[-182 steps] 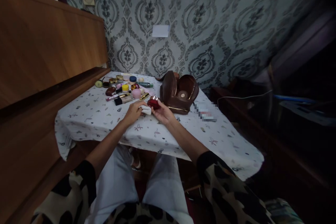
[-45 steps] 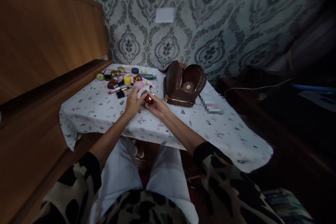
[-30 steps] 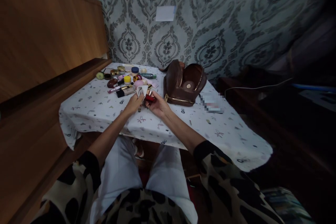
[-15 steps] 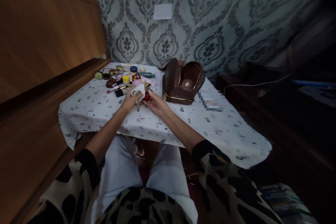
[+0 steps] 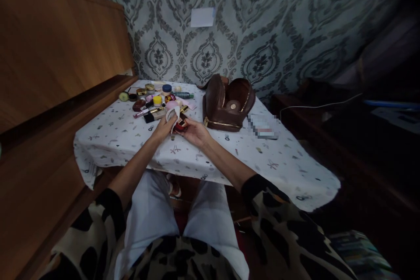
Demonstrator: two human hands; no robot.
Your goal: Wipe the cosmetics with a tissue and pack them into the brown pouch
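My left hand (image 5: 162, 129) is closed on a crumpled white wipe (image 5: 173, 116), which touches a small dark red container (image 5: 180, 125). That container, with a dark top and a gold band, sits in the grip of my right hand (image 5: 196, 133); its exact kind is hard to make out. Both hands meet above the front part of the table. Just beyond them lie a bottle with a black cap (image 5: 154, 115), a pink round item (image 5: 171, 105) and a yellow jar (image 5: 157, 100).
An open brown leather bag (image 5: 223, 116) stands right of my hands. More cosmetics, including a blue-lidded jar (image 5: 167, 89) and a green tube (image 5: 183, 95), lie at the back left. A blurred-out flat item (image 5: 264, 127) is right of the bag. A wooden cabinet (image 5: 65, 43) borders the left.
The red container has turned in my right hand and shows more of its side. The wipe has shifted slightly toward the left, uncovering more of it.
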